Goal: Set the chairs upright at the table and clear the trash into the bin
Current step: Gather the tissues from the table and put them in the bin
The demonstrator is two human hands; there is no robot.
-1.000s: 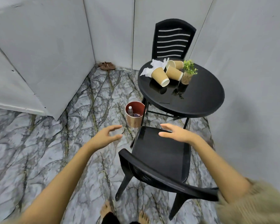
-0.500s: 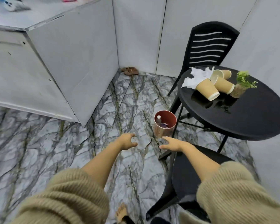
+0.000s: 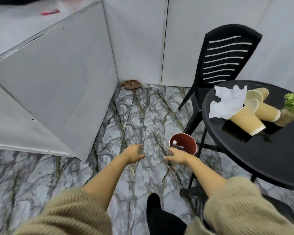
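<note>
Where bin (image 3: 183,145) stands, bottle (image 3: 174,142) inside, perhaps wrappers

Your left hand (image 3: 133,152) and right hand (image 3: 176,155) reach out empty over the marble floor (image 3: 139,119) at the centre of the frame, fingers loosely spread, holding nothing. Just right of your right hand stands the red bin (image 3: 183,144), with a small bottle (image 3: 174,142) inside it. At right, the round black table (image 3: 261,156) carries crumpled white paper (image 3: 227,100), tipped paper cups (image 3: 246,118) and a small potted plant (image 3: 292,107). An upright black chair (image 3: 226,55) stands behind the table at upper right. A pair of brown shoes (image 3: 131,84) lies in the far corner.
</note>
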